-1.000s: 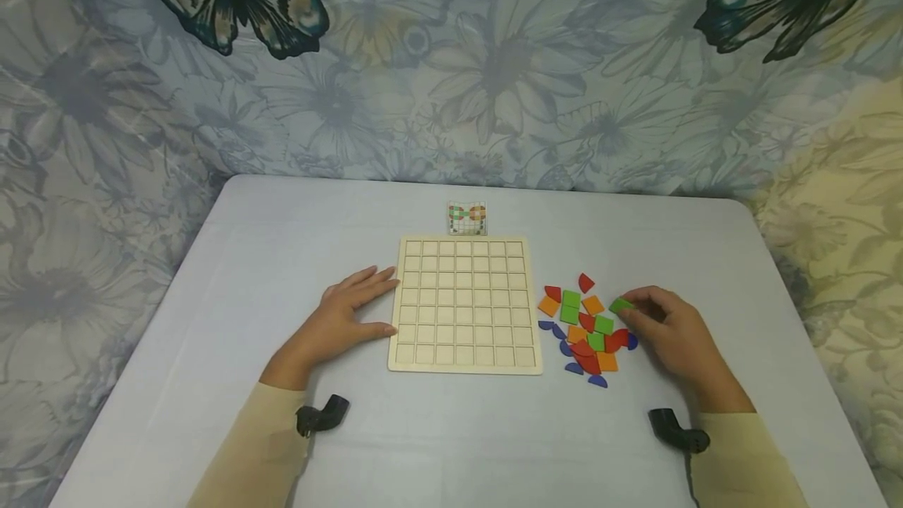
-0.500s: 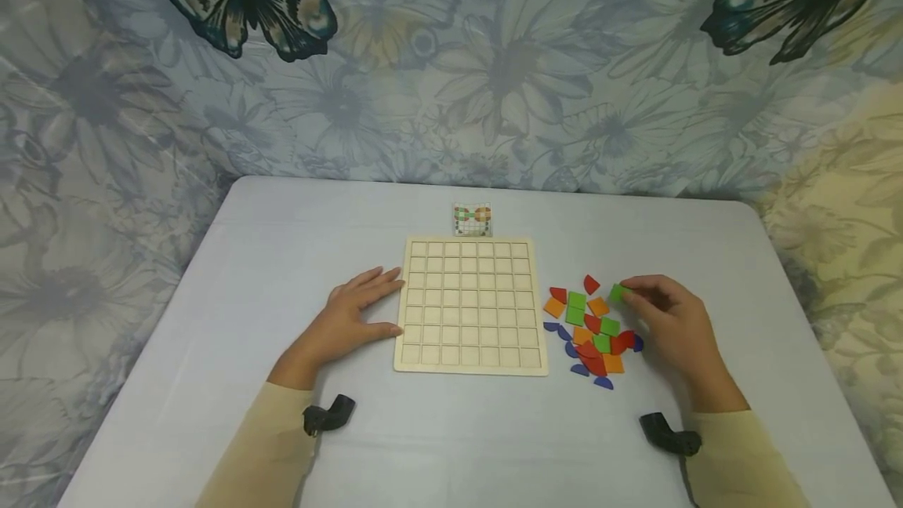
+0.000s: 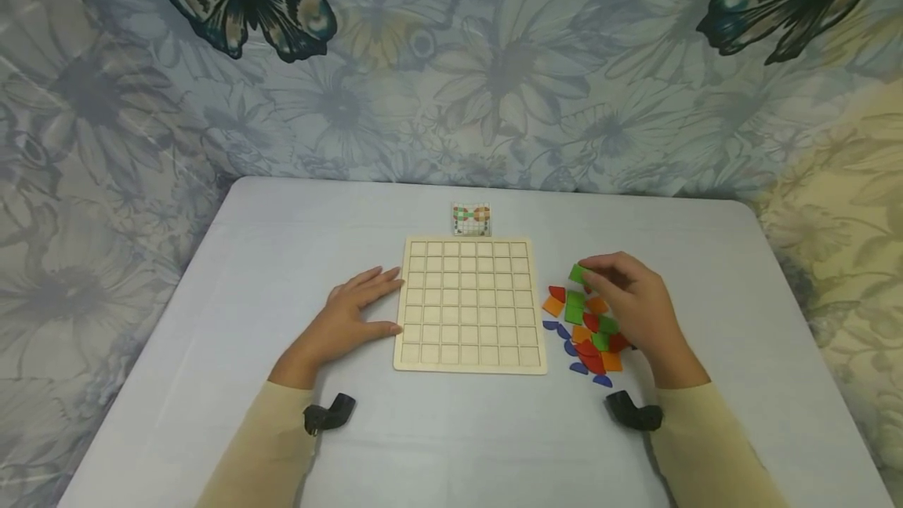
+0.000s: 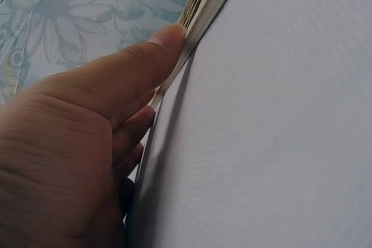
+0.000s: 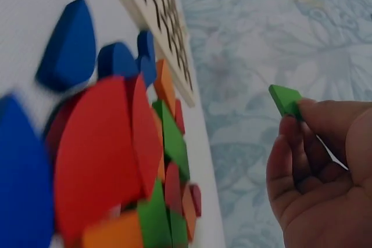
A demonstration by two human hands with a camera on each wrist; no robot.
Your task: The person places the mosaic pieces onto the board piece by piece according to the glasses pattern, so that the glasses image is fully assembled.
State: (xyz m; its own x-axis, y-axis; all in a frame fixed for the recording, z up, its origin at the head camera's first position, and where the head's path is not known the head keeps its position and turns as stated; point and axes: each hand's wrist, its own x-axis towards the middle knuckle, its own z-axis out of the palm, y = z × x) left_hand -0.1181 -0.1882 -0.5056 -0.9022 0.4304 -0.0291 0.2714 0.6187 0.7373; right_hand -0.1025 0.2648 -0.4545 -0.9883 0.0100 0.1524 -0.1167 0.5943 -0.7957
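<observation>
My right hand (image 3: 631,300) pinches a green square tile (image 3: 578,273) between thumb and fingers, above the far part of a loose pile of tiles. In the right wrist view the green tile (image 5: 285,100) stands out past the fingertips, raised off the table. My left hand (image 3: 350,315) lies with fingers spread at the left edge of a wooden grid board (image 3: 469,306). Seen from the left wrist, its thumb touches the rim of the board (image 4: 203,21). All the board's cells are bare.
Right of the board lie red quarter-round tiles (image 3: 589,357), orange squares (image 3: 611,361), green squares (image 3: 574,307) and blue half-round tiles (image 3: 603,381). A small printed pattern card (image 3: 471,219) sits at the board's far edge. A flowered cloth hangs behind the white table (image 3: 451,445).
My right hand has carried the green tile leftward and away from me, from the pile's right side to over its far part. The left hand keeps its place at the board.
</observation>
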